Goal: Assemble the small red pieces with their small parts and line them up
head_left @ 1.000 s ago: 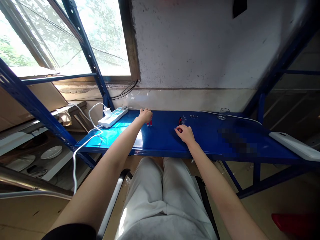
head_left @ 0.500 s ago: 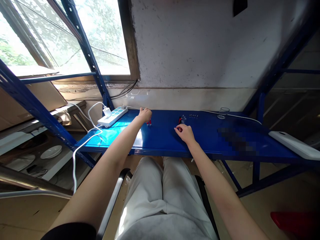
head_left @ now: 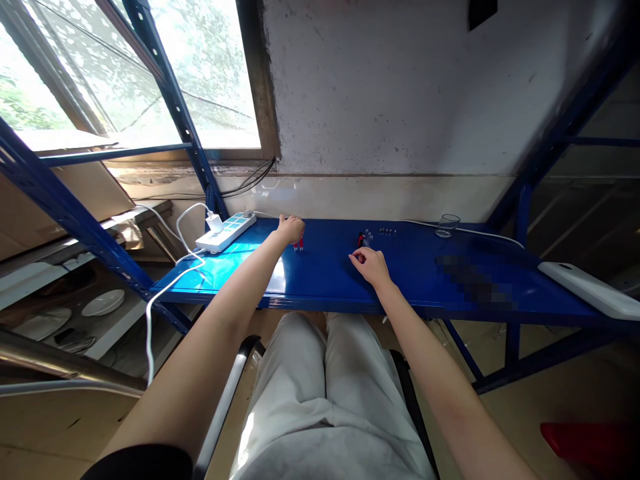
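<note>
On the left part of the blue tabletop, my left hand point(head_left: 291, 229) is closed with its fingers bent down. Right under it stand small red pieces with whitish tips point(head_left: 299, 245); I cannot tell whether the fingers touch them. Farther right, my right hand point(head_left: 371, 264) is closed, thumb and forefinger drawn together low over the table. What either hand holds, if anything, is hidden or too small to name. Just beyond the right hand lie a small red and black piece point(head_left: 361, 239) and several clear little pieces point(head_left: 369, 236). Behind them is a row of tiny metallic bits point(head_left: 387, 232).
A white power strip point(head_left: 227, 233) with a plug and cable lies at the table's left end. Toward the back right stands a clear glass point(head_left: 447, 226). A white flat object point(head_left: 590, 291) rests at the right edge. Blue shelf posts point(head_left: 173, 100) frame the table.
</note>
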Available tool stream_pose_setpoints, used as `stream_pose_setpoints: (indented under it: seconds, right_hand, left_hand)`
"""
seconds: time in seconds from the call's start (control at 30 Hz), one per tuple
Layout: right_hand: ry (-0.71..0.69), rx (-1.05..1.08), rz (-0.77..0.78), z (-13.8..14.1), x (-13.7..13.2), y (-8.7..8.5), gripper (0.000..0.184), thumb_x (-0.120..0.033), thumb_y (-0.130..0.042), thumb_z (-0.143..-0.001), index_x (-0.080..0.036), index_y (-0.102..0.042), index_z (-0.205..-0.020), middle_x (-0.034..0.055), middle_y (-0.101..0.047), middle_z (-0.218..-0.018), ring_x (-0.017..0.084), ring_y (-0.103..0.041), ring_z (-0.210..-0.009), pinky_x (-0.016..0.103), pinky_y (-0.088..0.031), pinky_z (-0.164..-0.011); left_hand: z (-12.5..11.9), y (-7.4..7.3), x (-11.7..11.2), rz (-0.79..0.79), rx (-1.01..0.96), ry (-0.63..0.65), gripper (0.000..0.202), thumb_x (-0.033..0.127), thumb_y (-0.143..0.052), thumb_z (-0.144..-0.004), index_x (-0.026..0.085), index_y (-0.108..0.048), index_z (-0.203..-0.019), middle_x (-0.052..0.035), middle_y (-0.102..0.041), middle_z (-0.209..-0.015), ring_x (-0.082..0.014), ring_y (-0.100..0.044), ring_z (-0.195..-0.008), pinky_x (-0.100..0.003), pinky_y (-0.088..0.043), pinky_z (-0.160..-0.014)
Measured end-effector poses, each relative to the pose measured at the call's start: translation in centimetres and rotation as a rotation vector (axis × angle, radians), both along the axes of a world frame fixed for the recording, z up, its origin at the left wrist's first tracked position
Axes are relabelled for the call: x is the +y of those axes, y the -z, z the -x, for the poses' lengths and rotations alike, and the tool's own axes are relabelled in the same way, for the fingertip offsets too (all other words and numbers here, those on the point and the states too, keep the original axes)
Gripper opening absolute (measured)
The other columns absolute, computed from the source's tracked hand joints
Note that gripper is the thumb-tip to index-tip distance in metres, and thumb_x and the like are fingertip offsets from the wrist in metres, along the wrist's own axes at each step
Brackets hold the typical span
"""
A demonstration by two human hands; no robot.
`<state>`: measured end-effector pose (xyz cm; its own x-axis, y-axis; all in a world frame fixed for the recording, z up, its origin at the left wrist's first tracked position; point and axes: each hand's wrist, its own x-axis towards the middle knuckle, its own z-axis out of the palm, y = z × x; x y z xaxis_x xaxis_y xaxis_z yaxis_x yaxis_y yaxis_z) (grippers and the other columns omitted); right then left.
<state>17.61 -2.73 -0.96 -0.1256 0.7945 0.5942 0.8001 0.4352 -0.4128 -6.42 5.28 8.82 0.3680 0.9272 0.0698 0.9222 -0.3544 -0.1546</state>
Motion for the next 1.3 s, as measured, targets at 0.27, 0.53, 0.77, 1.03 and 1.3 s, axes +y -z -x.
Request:
stream_pose_setpoints:
  seconds: [0.27, 0.53, 0.77, 1.03, 1.3]
  right_hand:
    - [0.037, 0.043, -0.034, 0.1, -0.3, -0.3, 0.038, -0.048, -0.04, -0.086, -0.019, -0.057, -0.069, 0.0024, -0.056, -0.06, 0.014, -0.048, -0.055, 0.029, -0.033, -0.062]
    - [0.413, 0.342, -0.19, -0.6, -0.9, -0.8, 0.042, -0.048, -0.032, -0.088, -0.019, -0.052, -0.065, 0.0051, -0.053, -0.06, 0.015, -0.047, -0.055, 0.028, -0.033, -0.054]
    - [0.5, 0.515, -0.186, -1.1, -0.5, -0.7, 0.043, -0.047, -0.026, -0.09, -0.017, -0.057, -0.082, 0.0091, -0.06, -0.073, 0.019, -0.053, -0.067, 0.029, -0.038, -0.06]
    - [0.492, 0.5, -0.213, -1.3, -0.3, -0.5, 0.044, -0.045, -0.025, -0.09, -0.017, -0.059, -0.083, 0.0106, -0.063, -0.077, 0.02, -0.056, -0.07, 0.029, -0.039, -0.062]
    - [0.48, 0.488, -0.21, -1.2, -0.5, -0.7, 0.043, -0.043, -0.026, -0.09, -0.017, -0.058, -0.079, 0.0103, -0.063, -0.076, 0.019, -0.056, -0.069, 0.029, -0.039, -0.061]
  left_hand:
    - [-0.1, -0.4, -0.1, 0.033, -0.02, -0.018, 0.022, 0.014, -0.054, -0.072, 0.019, -0.064, -0.09, -0.0093, -0.061, -0.106, -0.0283, -0.046, -0.109, -0.047, -0.027, -0.093]
    - [-1.6, 0.0, -0.4, -0.03, -0.108, 0.117, 0.026, 0.024, -0.051, -0.079, 0.02, -0.059, -0.103, -0.0081, -0.06, -0.113, -0.0265, -0.046, -0.111, -0.043, -0.028, -0.092]
    - [-7.0, 2.9, -3.7, 0.01, -0.233, 0.357, 0.049, 0.032, -0.036, -0.087, 0.023, -0.031, -0.135, -0.0109, -0.046, -0.132, -0.0261, -0.042, -0.118, -0.041, -0.033, -0.092]
    - [-11.9, 7.4, -5.4, -0.079, -0.299, 0.195, 0.063, 0.028, -0.028, -0.089, 0.026, 0.001, -0.144, -0.0137, -0.034, -0.139, -0.0302, -0.041, -0.116, -0.044, -0.037, -0.086]
    - [-13.5, 8.2, -4.8, -0.107, -0.276, 0.15, 0.054, 0.021, -0.027, -0.088, 0.024, -0.023, -0.142, -0.0142, -0.041, -0.133, -0.0294, -0.041, -0.114, -0.043, -0.036, -0.086]
